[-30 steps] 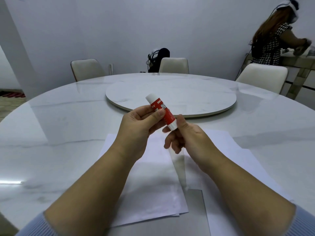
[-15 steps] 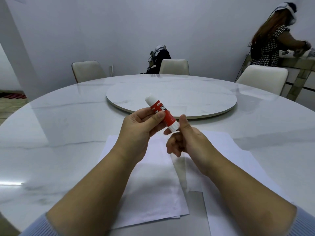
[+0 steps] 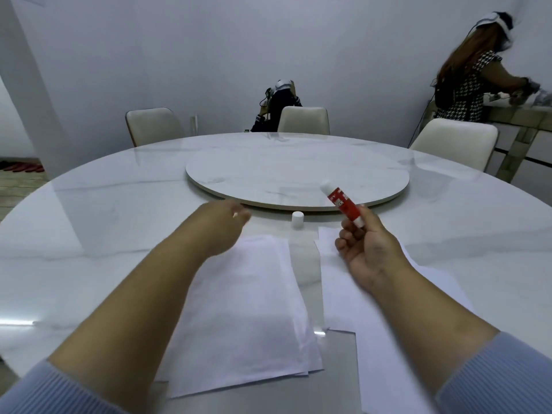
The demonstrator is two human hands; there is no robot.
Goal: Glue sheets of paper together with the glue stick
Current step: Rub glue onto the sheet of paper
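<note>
My right hand (image 3: 366, 249) holds a red glue stick (image 3: 343, 204) by its white lower end, tilted with its white top pointing up and left. A small white cap (image 3: 297, 219) stands upright on the table between my hands, beyond the paper. My left hand (image 3: 222, 225) hovers blurred over the far edge of the left stack of white paper (image 3: 248, 309), fingers loosely curled and holding nothing. A second spread of white sheets (image 3: 373, 318) lies on the right under my right forearm.
The round white marble table (image 3: 89, 234) carries a raised turntable (image 3: 298, 171) in its middle. Three pale chairs stand around the far side. One person stands at a counter at the far right; another sits behind the middle chair.
My left hand let go of the glue stick and swung left. The white cap now stands on the table. My right hand carried the stick to the right.
</note>
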